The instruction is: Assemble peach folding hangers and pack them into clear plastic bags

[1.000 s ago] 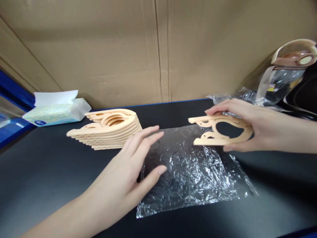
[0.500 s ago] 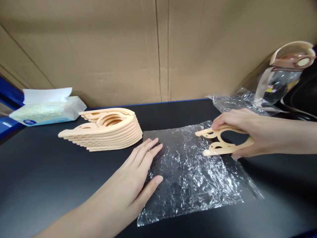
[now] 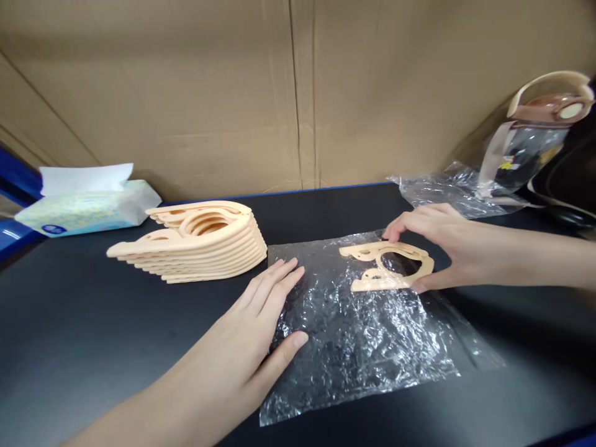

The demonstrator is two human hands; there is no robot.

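Observation:
My left hand (image 3: 261, 323) lies flat with fingers spread on the left edge of a clear plastic bag (image 3: 354, 347). My right hand (image 3: 442, 245) pinches a peach-coloured folding hanger (image 3: 372, 284) by its opposite edges, thumb at the near side and fingertips at the far side. The hanger lies level, its rounded end toward my palm and its arm tips pointing left. The tips appear to be beneath the bag's upper film, though glare blurs this. Left of the bag, a stack of several matching hangers (image 3: 212, 251) rests on the black table (image 3: 84, 329).
At the back left stands a tissue pack (image 3: 93, 205) with a sheet sticking out. Another crumpled clear bag (image 3: 447, 192) lies at the back right, beside a water bottle (image 3: 535, 149) with a brown lid. A cardboard wall (image 3: 209, 99) closes off the back.
My right hand has moved left with the hanger, which now sits farther over the bag area. My left hand stays flat on the bag. The stack has not moved.

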